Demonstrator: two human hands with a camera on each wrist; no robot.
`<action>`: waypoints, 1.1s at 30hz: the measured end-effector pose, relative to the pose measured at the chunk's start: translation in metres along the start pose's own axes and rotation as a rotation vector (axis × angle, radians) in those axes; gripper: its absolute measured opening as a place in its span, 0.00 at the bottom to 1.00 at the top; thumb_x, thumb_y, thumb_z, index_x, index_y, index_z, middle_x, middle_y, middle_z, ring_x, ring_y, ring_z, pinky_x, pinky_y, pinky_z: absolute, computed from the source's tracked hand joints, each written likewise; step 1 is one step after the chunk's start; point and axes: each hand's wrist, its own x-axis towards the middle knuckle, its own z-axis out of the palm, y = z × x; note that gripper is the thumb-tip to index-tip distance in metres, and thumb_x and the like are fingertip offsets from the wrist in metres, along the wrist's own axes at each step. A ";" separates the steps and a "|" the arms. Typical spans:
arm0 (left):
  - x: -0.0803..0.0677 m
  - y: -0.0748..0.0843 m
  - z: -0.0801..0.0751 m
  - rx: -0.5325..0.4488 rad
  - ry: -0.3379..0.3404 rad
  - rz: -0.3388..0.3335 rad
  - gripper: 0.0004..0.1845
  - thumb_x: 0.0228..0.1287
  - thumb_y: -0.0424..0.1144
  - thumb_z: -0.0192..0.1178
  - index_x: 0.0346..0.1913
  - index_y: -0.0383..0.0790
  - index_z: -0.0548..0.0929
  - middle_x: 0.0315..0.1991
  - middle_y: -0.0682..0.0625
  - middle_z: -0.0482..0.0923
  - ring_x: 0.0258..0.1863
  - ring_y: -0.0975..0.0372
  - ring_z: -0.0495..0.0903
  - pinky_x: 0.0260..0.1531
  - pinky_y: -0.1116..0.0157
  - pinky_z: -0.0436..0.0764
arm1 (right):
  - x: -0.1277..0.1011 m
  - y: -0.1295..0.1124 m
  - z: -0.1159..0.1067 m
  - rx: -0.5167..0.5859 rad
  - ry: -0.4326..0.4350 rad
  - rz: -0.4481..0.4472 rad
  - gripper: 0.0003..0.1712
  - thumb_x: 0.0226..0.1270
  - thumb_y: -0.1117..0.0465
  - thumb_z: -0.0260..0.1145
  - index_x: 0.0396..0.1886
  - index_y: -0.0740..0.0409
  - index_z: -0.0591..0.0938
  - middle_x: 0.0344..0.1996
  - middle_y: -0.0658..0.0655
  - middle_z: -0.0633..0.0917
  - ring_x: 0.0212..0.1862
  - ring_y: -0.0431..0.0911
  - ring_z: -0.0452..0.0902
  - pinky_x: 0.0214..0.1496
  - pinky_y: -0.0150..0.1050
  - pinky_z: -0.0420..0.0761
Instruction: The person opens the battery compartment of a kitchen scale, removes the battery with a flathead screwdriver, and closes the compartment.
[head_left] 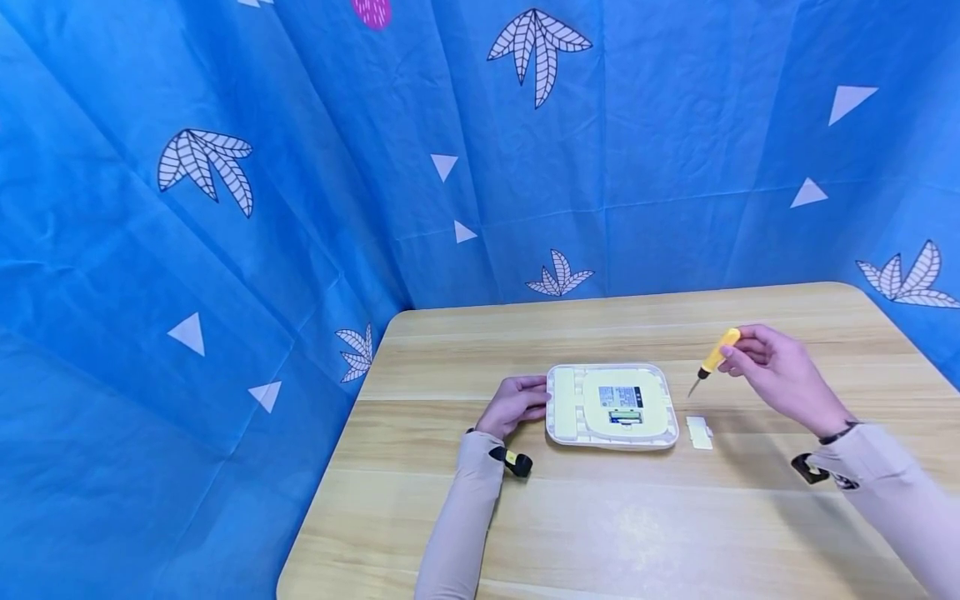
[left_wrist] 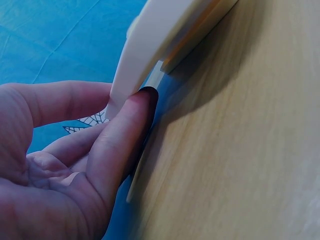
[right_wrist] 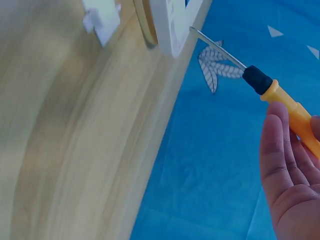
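From the head view, a flat white box (head_left: pixel 611 406) lies upside down in the middle of the wooden surface (head_left: pixel 600 517). It has a label and a small open slot on its back. The left hand (head_left: pixel 514 404) rests at the box's left edge, fingers lightly bent and touching it. The right hand (head_left: pixel 780 375) is to the right, a bit above the surface. It pinches a small yellow screwdriver (head_left: pixel 714 358) with its tip pointing down and left. A little white cover (head_left: pixel 699 432) lies just right of the box.

In the left wrist view, the fingers (left_wrist: pixel 125 135) press flat against the box's rim (left_wrist: pixel 150 50).

In the right wrist view, the fingers (right_wrist: pixel 285 175) hold the yellow handle, and the metal tip is near the box's corner (right_wrist: pixel 175 25).

The box looks light, hard and smooth, so it may slide. Holding its edges seems best. The screwdriver is thin and stiff, best held by the handle.
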 end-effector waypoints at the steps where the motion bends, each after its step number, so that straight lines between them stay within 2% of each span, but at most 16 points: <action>1: 0.000 0.000 0.000 0.002 0.000 0.000 0.27 0.66 0.24 0.64 0.68 0.29 0.76 0.63 0.33 0.81 0.51 0.53 0.89 0.48 0.66 0.91 | 0.000 -0.001 0.003 0.011 -0.003 0.000 0.15 0.79 0.64 0.60 0.54 0.73 0.75 0.43 0.74 0.87 0.35 0.29 0.85 0.37 0.23 0.87; 10: 0.002 -0.002 0.000 0.014 -0.002 0.012 0.26 0.67 0.25 0.64 0.68 0.30 0.77 0.62 0.34 0.82 0.48 0.58 0.89 0.43 0.69 0.91 | -0.004 -0.003 0.022 0.083 -0.017 -0.026 0.13 0.79 0.65 0.59 0.53 0.73 0.75 0.41 0.71 0.88 0.37 0.33 0.88 0.40 0.24 0.88; 15: 0.002 -0.003 0.000 0.017 -0.006 0.015 0.26 0.68 0.25 0.63 0.68 0.30 0.77 0.63 0.34 0.82 0.46 0.60 0.89 0.41 0.71 0.91 | -0.006 -0.002 0.031 0.116 -0.032 -0.020 0.13 0.79 0.68 0.59 0.55 0.75 0.74 0.43 0.74 0.87 0.38 0.29 0.86 0.41 0.24 0.89; 33: 0.002 -0.002 -0.001 0.019 -0.014 0.016 0.26 0.68 0.25 0.63 0.68 0.29 0.77 0.63 0.34 0.82 0.48 0.57 0.89 0.44 0.69 0.91 | -0.019 -0.006 0.053 0.168 -0.046 -0.008 0.13 0.79 0.67 0.59 0.55 0.73 0.74 0.45 0.74 0.87 0.39 0.30 0.86 0.43 0.27 0.90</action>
